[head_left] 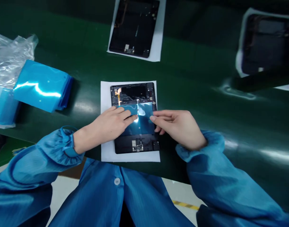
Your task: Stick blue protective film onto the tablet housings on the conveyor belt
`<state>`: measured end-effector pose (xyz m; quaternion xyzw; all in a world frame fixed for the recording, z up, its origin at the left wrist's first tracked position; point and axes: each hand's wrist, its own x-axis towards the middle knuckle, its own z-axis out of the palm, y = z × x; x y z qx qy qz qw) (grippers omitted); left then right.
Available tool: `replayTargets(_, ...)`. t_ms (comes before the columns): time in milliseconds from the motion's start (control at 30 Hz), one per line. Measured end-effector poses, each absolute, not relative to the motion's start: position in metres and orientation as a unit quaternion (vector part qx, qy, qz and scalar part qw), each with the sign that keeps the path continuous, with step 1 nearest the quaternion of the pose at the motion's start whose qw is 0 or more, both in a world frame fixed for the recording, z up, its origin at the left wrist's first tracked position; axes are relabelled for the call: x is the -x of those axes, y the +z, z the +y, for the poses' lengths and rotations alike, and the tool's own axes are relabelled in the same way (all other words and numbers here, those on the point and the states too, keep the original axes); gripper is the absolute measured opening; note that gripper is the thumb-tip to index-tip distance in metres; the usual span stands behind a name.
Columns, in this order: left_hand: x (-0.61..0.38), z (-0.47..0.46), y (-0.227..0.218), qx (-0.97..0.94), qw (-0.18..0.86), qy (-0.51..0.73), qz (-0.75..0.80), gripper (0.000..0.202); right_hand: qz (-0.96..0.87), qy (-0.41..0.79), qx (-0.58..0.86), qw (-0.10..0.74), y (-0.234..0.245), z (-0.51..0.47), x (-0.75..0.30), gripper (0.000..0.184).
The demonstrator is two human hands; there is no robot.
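An opened black tablet housing [127, 145] lies on a white sheet [107, 154] in front of me, with small circuit parts showing at both ends. Across its middle is a clear blue film sheet [144, 126]. My left hand [108, 123] rests on the film's left part, palm down with fingers stretched out. At the film's right edge, my right hand [175, 124] pinches that edge between thumb and forefinger, its other fingers curled beside the housing. The left hand covers part of the film and of the housing's left side.
A stack of blue film sheets [41, 85] lies at left beside a crumpled clear plastic bag [14, 60] with more blue sheets. Another tablet housing [135, 28] on white paper is at the back, and a third housing [267, 44] at far right. The table [193, 85] is dark green.
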<state>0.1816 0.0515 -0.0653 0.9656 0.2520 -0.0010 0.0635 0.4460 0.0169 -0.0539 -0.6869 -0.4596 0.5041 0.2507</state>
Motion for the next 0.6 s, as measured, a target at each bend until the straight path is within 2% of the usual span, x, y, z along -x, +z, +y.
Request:
replayTargets(133,-0.193,0.055,-0.064,-0.964,0.077,-0.032,0.253,0.049,-0.456,0.402,0.728,0.316,-0.045,0.008,-0.464,0.041)
replayTargets(233,-0.213,0.054,-0.061,-0.96,0.08,-0.044,0.266,0.058,-0.501,0.329,0.73,0.328,-0.048,0.002,-0.472,0.029)
replayTargets(333,-0.222,0.057,-0.059,-0.962,0.078,-0.048,0.258,0.06,-0.613,0.197,0.69,0.33,-0.056,-0.004,-0.466,0.019)
replayTargets(400,-0.21,0.062,-0.06,-0.964,0.075,-0.031,0.254,0.053,-0.738,0.146,0.589,0.294,-0.064,-0.007,-0.452,0.022)
replayTargets(467,-0.185,0.068,-0.062,-0.949,0.065,0.002,0.307,0.046,-0.86,0.146,0.439,0.217,-0.074,-0.004,-0.434,0.027)
replayTargets(533,-0.157,0.072,-0.063,-0.916,0.054,0.038,0.396,0.041,-0.926,0.149,0.319,0.137,-0.084,0.005,-0.416,0.044)
replayTargets(600,-0.136,0.073,-0.062,-0.887,0.053,0.053,0.455,0.038,-0.945,0.13,0.284,0.095,-0.093,0.018,-0.403,0.069)
